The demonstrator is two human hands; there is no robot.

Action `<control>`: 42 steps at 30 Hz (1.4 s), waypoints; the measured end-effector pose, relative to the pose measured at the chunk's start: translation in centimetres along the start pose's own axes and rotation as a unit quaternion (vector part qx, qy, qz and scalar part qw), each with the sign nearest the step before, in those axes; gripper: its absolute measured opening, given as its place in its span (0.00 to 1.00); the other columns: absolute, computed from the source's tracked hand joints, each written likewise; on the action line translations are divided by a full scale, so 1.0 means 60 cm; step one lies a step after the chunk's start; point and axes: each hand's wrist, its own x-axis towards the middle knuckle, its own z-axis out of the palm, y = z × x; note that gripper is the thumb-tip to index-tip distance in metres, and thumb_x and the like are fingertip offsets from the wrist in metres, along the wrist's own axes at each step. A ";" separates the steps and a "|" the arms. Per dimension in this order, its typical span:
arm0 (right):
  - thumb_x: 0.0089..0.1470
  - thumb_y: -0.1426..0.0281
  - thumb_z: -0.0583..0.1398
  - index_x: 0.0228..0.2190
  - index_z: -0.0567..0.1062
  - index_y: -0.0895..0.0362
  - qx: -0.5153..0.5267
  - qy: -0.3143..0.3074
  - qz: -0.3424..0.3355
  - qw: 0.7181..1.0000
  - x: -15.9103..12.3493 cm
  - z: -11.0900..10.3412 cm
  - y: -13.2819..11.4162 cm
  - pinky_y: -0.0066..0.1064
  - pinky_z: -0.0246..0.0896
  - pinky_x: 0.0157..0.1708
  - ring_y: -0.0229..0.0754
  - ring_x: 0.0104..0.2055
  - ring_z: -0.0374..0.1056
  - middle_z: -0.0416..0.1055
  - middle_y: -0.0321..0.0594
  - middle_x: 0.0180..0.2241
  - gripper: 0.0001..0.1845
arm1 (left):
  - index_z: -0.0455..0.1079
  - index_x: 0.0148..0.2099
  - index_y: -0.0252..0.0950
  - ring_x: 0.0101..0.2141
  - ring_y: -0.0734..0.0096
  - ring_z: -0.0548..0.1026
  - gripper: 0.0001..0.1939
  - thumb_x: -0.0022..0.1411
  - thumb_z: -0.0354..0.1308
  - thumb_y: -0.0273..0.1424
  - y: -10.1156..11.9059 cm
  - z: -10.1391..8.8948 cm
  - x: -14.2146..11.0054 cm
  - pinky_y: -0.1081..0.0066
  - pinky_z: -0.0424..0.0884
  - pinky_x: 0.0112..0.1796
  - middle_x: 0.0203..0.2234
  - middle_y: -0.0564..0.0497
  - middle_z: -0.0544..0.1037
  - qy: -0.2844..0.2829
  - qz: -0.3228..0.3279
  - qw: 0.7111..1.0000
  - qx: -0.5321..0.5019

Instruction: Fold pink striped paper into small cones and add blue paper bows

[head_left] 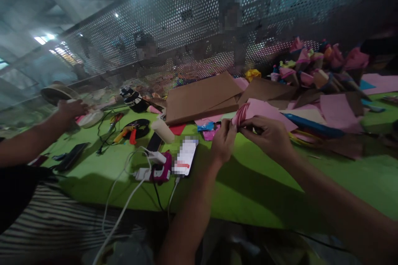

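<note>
Both of my hands meet at a pink pleated piece of paper (243, 112) above the green table (248, 198). My left hand (224, 139) pinches its narrow lower end. From the other side my right hand (264, 134) grips the same end, thumb and fingers pressed together. The folds fan upward from between my fingers. Behind the hands lie pink paper sheets (270, 112), and a small blue wrapped piece (207, 127) with a magenta one (211, 134) sits just left of them.
A lit phone (186, 155) on a cable and a magenta power strip (162, 169) lie to the left. Brown cardboard (202, 95) stands behind, with pink paper bundles (311, 66) at right. A co-worker's hand (73, 108) reaches in at far left, near pliers (116, 119).
</note>
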 end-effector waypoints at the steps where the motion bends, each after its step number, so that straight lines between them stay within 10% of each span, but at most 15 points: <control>1: 0.55 0.69 0.61 0.31 0.81 0.52 0.002 0.000 0.004 1.000 0.000 0.001 0.001 0.32 0.66 0.26 0.42 0.26 0.73 0.80 0.38 0.28 0.07 | 0.59 0.39 0.42 0.35 0.69 0.68 0.08 0.72 0.47 0.37 0.002 -0.001 0.000 0.68 0.65 0.43 0.32 0.54 0.68 -0.002 0.004 1.000 0.003; 42: 0.54 0.70 0.61 0.30 0.81 0.53 0.015 -0.013 0.030 0.999 0.000 0.002 0.000 0.33 0.65 0.30 0.44 0.29 0.75 0.81 0.41 0.29 0.07 | 0.57 0.39 0.41 0.36 0.67 0.66 0.09 0.72 0.44 0.38 -0.004 0.000 0.002 0.65 0.64 0.42 0.33 0.53 0.67 -0.024 0.044 0.998 -0.036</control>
